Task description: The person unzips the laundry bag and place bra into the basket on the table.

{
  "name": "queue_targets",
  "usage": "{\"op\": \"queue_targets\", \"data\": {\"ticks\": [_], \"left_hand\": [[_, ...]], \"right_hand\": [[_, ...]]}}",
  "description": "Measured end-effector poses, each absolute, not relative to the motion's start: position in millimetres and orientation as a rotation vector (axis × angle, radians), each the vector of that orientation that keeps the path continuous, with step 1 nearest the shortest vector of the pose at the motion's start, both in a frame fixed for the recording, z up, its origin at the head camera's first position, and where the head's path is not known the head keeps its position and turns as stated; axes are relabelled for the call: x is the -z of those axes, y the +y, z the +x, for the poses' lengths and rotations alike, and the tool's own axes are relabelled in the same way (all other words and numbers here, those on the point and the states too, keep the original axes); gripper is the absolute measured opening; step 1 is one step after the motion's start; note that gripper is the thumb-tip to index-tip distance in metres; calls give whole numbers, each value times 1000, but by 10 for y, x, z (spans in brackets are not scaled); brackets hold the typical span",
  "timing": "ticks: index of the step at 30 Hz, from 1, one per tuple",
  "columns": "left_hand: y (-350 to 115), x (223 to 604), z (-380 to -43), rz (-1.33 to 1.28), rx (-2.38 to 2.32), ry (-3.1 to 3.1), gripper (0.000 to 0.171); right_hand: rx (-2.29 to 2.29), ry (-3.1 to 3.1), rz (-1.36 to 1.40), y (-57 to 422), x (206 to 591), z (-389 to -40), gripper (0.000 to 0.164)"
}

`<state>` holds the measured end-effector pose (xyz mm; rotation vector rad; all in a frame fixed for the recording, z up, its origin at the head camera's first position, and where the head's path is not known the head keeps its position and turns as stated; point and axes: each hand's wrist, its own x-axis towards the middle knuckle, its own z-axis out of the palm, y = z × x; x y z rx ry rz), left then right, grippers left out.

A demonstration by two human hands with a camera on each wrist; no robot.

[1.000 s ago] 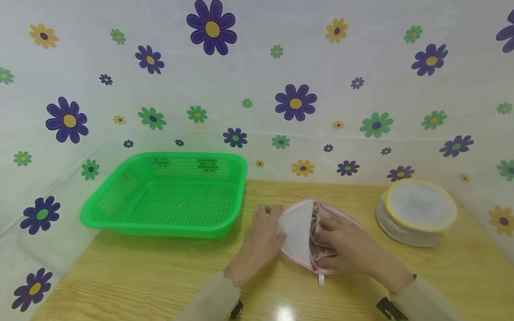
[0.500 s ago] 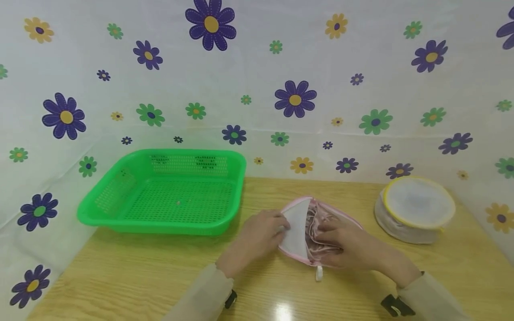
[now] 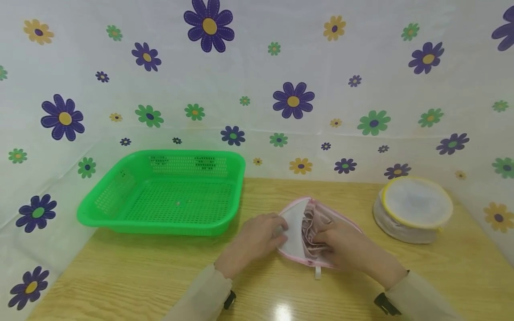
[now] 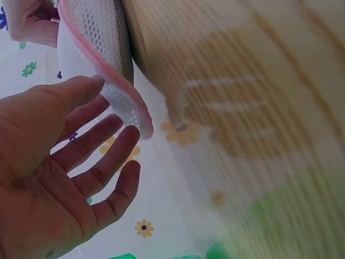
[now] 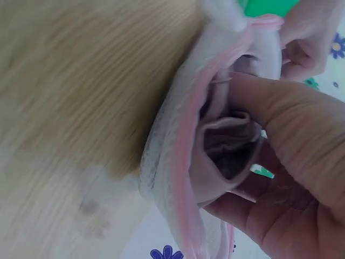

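A white mesh laundry bag (image 3: 292, 236) with a pink zipped rim lies unzipped on the table in the head view. Bunched mauve, satiny cloth (image 3: 308, 229) fills its opening. My left hand (image 3: 259, 236) pinches the bag's left edge; in the left wrist view the thumb is on the near side of the pink rim (image 4: 116, 78) and the fingers are behind it. My right hand (image 3: 351, 247) reaches into the opening. The right wrist view shows its thumb and fingers pinching a fold of the cloth (image 5: 207, 175); the thumb tip is hidden inside.
A green perforated plastic basket (image 3: 160, 228) stands at the left. At the right back sits a round pale mesh bag (image 3: 417, 203) with a yellow rim. Behind the wooden table (image 3: 152, 276) hangs a flower-patterned white sheet (image 3: 249, 67).
My left hand has shifted left and its fingers have come down onto the bag's left side. My right fingers have curled in further, and more cloth shows bunched at the opening.
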<state>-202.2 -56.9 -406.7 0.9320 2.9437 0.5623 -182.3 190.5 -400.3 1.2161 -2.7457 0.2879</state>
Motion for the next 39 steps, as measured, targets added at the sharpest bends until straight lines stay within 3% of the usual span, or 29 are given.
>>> {"op": "queue_targets", "data": {"ticks": [9,16,26,39], "left_hand": [[-584,4078,-2037,904,-555,2937,25],[-591,4097,-2053,893,-541,2930,25],[-622,4097,-2030,926,-493,2915,29],[-1222,3569,-1782,995,-740,2990,28]], "right_hand": [[-318,-2832,1067,1873,4009,-1938,20],[-654,-2768,1046,2018,4000,-1987,26],[-801,-2717,759,2174,3862,-1914,36],[-477,-2645,767,2283,3814,-1833,33]]}}
